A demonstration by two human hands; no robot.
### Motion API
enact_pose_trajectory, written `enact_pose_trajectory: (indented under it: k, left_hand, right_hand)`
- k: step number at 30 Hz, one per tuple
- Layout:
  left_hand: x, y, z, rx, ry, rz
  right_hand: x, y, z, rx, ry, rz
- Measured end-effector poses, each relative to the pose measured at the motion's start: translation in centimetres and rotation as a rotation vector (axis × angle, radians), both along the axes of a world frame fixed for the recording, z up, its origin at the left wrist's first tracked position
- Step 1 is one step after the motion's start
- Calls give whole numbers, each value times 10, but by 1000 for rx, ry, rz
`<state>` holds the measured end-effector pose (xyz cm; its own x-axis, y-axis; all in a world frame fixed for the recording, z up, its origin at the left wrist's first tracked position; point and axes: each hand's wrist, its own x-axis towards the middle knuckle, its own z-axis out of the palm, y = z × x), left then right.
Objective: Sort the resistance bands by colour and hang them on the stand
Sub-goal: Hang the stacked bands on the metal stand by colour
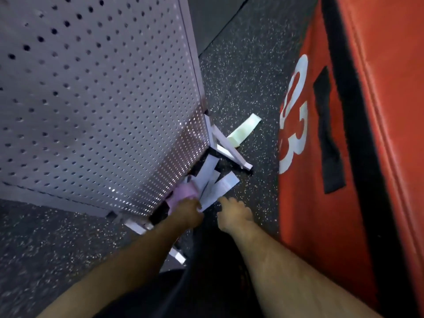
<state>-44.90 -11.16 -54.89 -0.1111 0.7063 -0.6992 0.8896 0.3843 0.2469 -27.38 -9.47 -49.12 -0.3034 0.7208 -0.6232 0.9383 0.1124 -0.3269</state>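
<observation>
A pile of flat resistance bands lies on the floor at the foot of the white pegboard stand point(96, 106). It holds a pink band point(183, 191), pale white-blue bands point(220, 184) and black ones point(160, 211). A light green band point(244, 129) lies apart, behind the stand's white foot point(231, 150). My left hand point(188, 212) reaches down onto the pile and grips the pink band and the end of a pale one. My right hand point(234, 216) hovers just right of the pile, fingers loosely curled, holding nothing.
A large red padded box point(367, 134) with black straps and a white number stands close on the right. The floor is dark speckled rubber point(247, 72). The stand's second white foot point(137, 226) pokes out near my left forearm.
</observation>
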Motion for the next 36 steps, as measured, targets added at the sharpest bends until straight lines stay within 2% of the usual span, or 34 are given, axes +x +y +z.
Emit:
enact_pose_trajectory:
  k: [3, 7, 9, 14, 24, 27, 29, 31, 34, 36]
  left_hand:
    - [10, -14, -16, -75, -48, 124]
    - [4, -33, -19, 123, 330, 129]
    - [-5, -34, -26, 171, 344, 171]
    - [-24, -24, -38, 126, 133, 232]
    - [-11, -16, -32, 267, 1, 262]
    - [6, -17, -26, 257, -164, 309]
    - [25, -24, -24, 212, -385, 365]
    - [42, -30, -24, 192, -546, 537]
    - [47, -23, -24, 168, -603, 878]
    - [41, -18, -17, 111, -709, 943]
  right_hand:
    - [-1, -3, -19, -84, 6, 2]
    - [-3, -9, -30, -116, 52, 24]
    - [-5, -14, -30, -107, 52, 27]
    - [-10, -20, -30, -150, 83, 23]
    - [-11, -22, -28, -160, 95, -38]
    - [-9, -23, -29, -134, 116, -108]
    - [-3, -23, -31, -125, 159, -188]
    - [1, -26, -34, -147, 267, -302]
    - [1, -30, -39, -309, 641, -707]
    - [-1, -25, -37, -389, 780, -802]
